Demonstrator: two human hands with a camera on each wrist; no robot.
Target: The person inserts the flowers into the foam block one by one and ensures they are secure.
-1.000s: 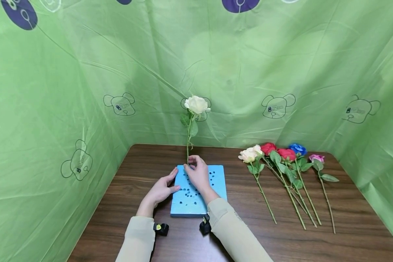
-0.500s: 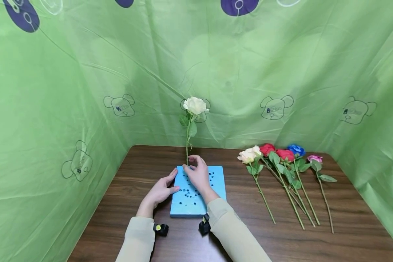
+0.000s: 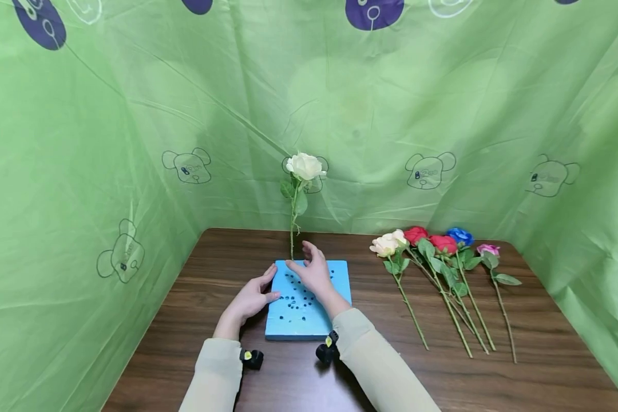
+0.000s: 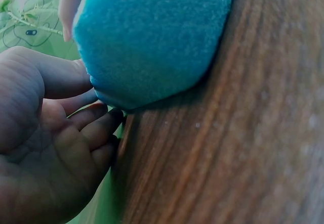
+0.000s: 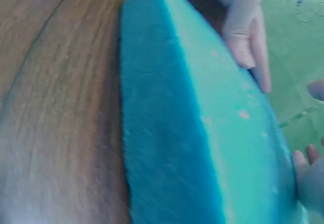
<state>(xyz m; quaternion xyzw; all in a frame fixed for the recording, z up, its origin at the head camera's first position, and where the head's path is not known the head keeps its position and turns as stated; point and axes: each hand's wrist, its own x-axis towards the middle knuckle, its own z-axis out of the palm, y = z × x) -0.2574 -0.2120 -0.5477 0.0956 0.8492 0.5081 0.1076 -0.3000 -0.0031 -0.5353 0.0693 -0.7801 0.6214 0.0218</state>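
A white rose (image 3: 306, 166) stands upright with its stem at the back-left part of a blue foam block (image 3: 288, 328) full of small holes. My left hand (image 3: 250, 298) holds the block's left edge, thumb against it and fingers along the side; the left wrist view shows this thumb (image 4: 66, 77) against the blue foam. Over the block's middle, beside the stem, is my right hand (image 3: 316, 276). Its thumb and fingers are spread apart with nothing between them, and the stem is just left of the thumb tip. The right wrist view shows the block (image 5: 162, 113) from its near side.
To the right on the brown table (image 3: 381, 366) lie several roses: cream ones (image 3: 386, 245), red ones (image 3: 444, 244), a blue one (image 3: 460, 236) and a pink one (image 3: 488, 250), stems pointing forward. Green cloth (image 3: 237, 114) hangs behind and at the sides.
My right thumb and fingers have parted from the rose stem, and the hand has shifted slightly right of it. The rose stays upright; my left hand keeps its hold.
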